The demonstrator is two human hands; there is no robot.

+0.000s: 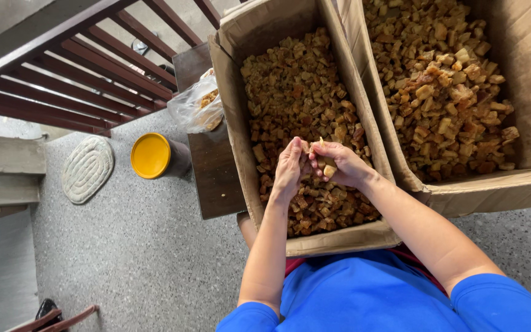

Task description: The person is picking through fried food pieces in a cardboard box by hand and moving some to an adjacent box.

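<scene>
Two open cardboard boxes hold small brown and tan chunks. The nearer box (233,117) rests on my lap; the second box (493,190) stands to its right. Over the nearer box, my left hand (289,167) and my right hand (339,163) meet, both closed around a few tan chunks (328,167) held between the fingers. The chunks in the nearer box (296,92) lie loose beneath my hands. My blue shirt fills the bottom of the view.
A clear plastic bag (199,106) with some chunks lies on a dark wooden stool (215,172) left of the box. A yellow-lidded container (151,155) and a pale oval mat (87,168) sit on the speckled floor. Dark red railing (75,74) runs top left.
</scene>
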